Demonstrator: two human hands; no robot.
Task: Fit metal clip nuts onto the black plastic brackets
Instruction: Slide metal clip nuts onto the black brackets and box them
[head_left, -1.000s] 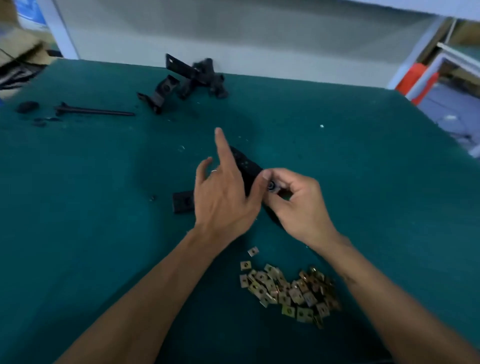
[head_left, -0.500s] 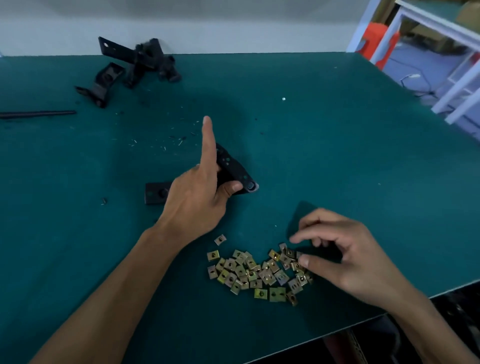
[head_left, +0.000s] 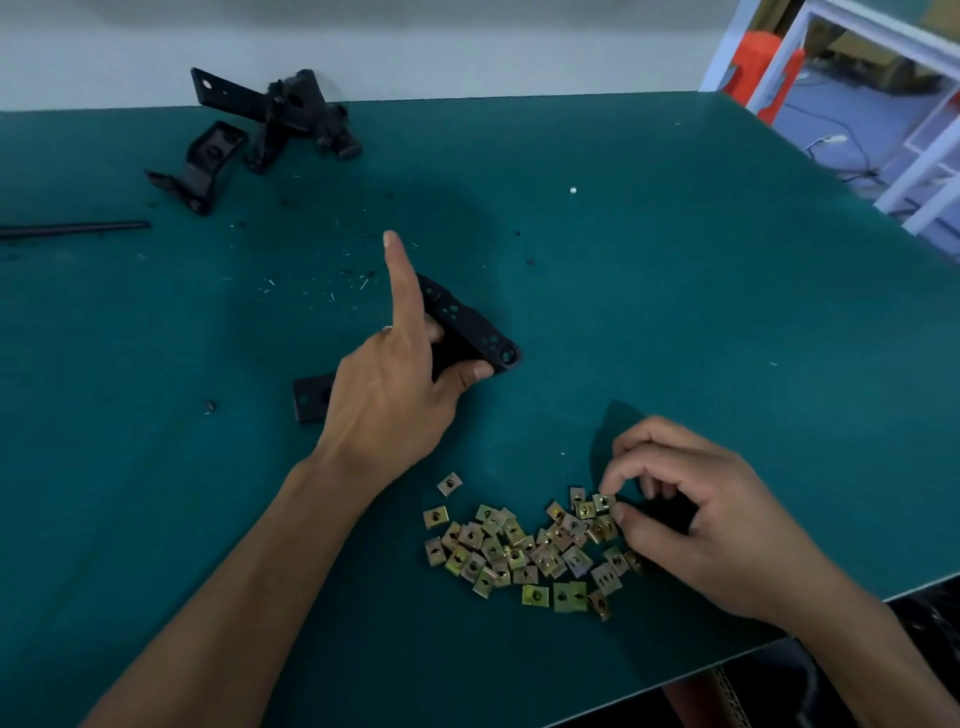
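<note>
Teal matting (head_left: 675, 312) is covering the bench, with a white wall behind. My left hand (head_left: 387, 400) is gripping the long black plastic bracket (head_left: 470, 332) at mid-bench, thumb curled against its near edge, index finger raised clear. My right hand (head_left: 691, 519) is reaching into the heap of small square brass-coloured metal clip nuts (head_left: 524, 551) near the front edge, fingertips (head_left: 618, 512) closing on one at the heap's right side. I am judging the nuts light, stiff and slippery, best pinched by their flat faces; the rigid bracket is wanting a hold beside its holed end.
</note>
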